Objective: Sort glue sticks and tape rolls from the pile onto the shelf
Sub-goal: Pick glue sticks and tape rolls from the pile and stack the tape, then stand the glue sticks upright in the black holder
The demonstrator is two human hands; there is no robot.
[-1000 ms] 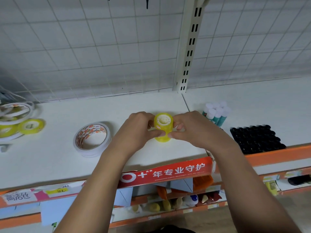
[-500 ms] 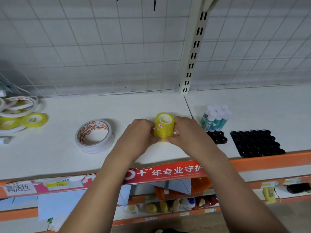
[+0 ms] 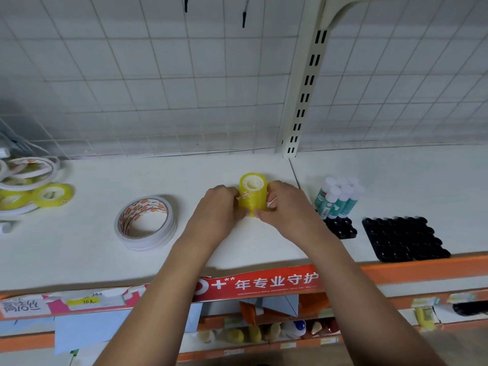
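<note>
We held the yellow tape stack (image 3: 253,192) upright between both hands, our left hand (image 3: 219,210) gripping its left side, our right hand (image 3: 286,207) its right, low over the white shelf (image 3: 237,247), between the white tape roll (image 3: 145,223) and the glue sticks (image 3: 338,198).

tape pile (image 3: 26,191) cut by left edge, small black tray (image 3: 341,229) half behind right forearm (image 3: 327,249)

Red shelf-edge banner (image 3: 264,282) — "年专业守护"; yellow price tag (image 3: 83,301) — "10".
</note>
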